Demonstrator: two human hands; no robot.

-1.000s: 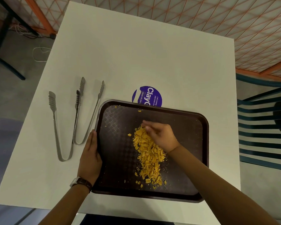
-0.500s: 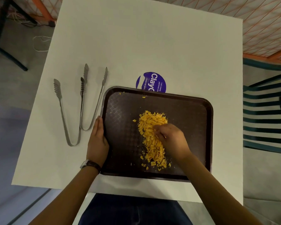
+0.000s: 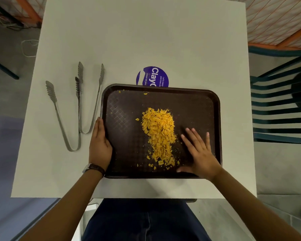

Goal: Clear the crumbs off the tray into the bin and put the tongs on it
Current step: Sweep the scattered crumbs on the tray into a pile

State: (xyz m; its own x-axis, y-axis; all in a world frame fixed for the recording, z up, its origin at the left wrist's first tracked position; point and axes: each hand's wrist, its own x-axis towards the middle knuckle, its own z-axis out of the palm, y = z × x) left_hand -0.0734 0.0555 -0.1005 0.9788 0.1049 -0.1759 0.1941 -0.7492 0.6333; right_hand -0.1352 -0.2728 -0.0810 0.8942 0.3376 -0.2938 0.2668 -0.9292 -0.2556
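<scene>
A dark brown tray (image 3: 198, 101) lies on the white table (image 3: 146, 40). A pile of yellow-orange crumbs (image 3: 160, 133) runs down its middle, with a few stray bits near the far rim. My left hand (image 3: 100, 145) grips the tray's left edge. My right hand (image 3: 198, 152) rests flat on the tray with fingers spread, just right of the crumbs, holding nothing. Two metal tongs lie on the table left of the tray: a larger pair (image 3: 63, 119) and a smaller pair (image 3: 89, 101). No bin is in view.
A round purple sticker (image 3: 152, 76) is partly hidden under the tray's far edge. A dark slatted chair (image 3: 281, 110) stands right of the table. Cables lie on the floor at the far left. My legs are below the table's near edge.
My right hand has left the crumb pile and moved right and toward me, opening flat on the tray. The left hand stays on the tray's left edge. The view has tilted down.
</scene>
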